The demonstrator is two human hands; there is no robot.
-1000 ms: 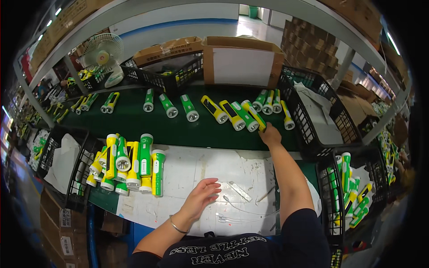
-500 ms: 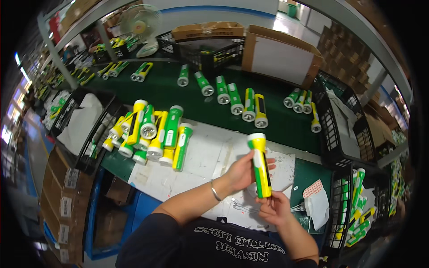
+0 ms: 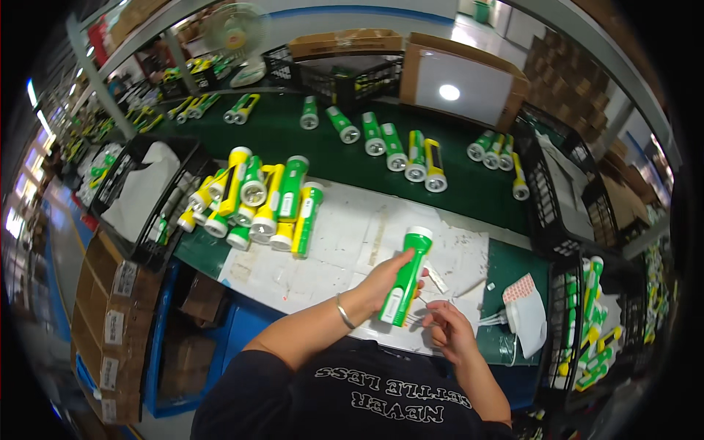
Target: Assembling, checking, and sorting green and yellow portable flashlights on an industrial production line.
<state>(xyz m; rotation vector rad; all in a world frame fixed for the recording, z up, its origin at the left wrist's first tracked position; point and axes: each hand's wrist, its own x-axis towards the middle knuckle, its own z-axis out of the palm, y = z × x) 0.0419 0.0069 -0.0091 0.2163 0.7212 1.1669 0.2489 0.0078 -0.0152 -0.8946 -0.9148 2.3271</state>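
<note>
My left hand [image 3: 387, 282] is closed around a green flashlight [image 3: 408, 273] with a white head, which points away from me above the work surface. My right hand [image 3: 451, 328] is beside the flashlight's lower end, fingers curled together; a thin tip shows at them, too small to name. A pile of green and yellow flashlights [image 3: 270, 196] lies to the left, heads mostly toward me. White cables [image 3: 495, 320] and a white rounded object with a patterned paper [image 3: 526, 317] lie right of my right hand. A bright round light spot [image 3: 449, 92] shows on the white board [image 3: 460, 86] ahead.
More flashlights lie in a row [image 3: 394, 150] on the green belt [image 3: 330, 158] beyond the white work sheet [image 3: 345, 235]. Black crates flank me, a left one [image 3: 150, 242] and a right one [image 3: 546, 209]; a lower right crate [image 3: 565, 293] holds flashlights. A fan [image 3: 236, 37] stands far left.
The flashlight has been turned in my left hand from its yellow side to its green side and tilted. My right hand has come away from its end. A light spot has appeared on the board.
</note>
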